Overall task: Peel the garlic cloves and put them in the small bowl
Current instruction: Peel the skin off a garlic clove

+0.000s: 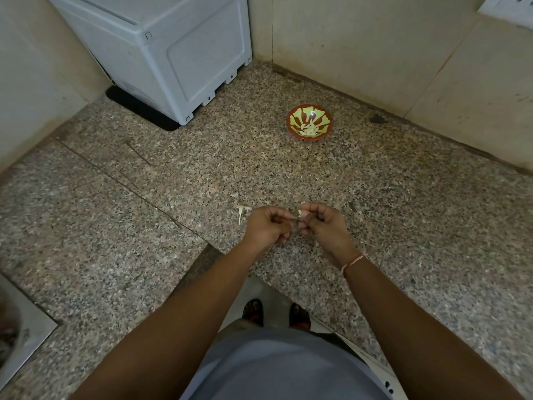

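We see our left hand (266, 226) and right hand (323, 223) close together, both pinching one garlic clove (300, 213) above the granite counter (173, 183), well nearer than the small bowl (309, 121) holding peeled cloves.

Surface: speckled granite countertop (288, 174), L-shaped, a seam line running left of the hands
Beyond the grip, to the right: small red bowl (309, 121) with yellow-green pattern, peeled garlic cloves (309, 130) inside
Just left of the grip: white garlic skin scraps (242, 212)
Far left corner: white appliance (161, 50) on a black mat (138, 109)
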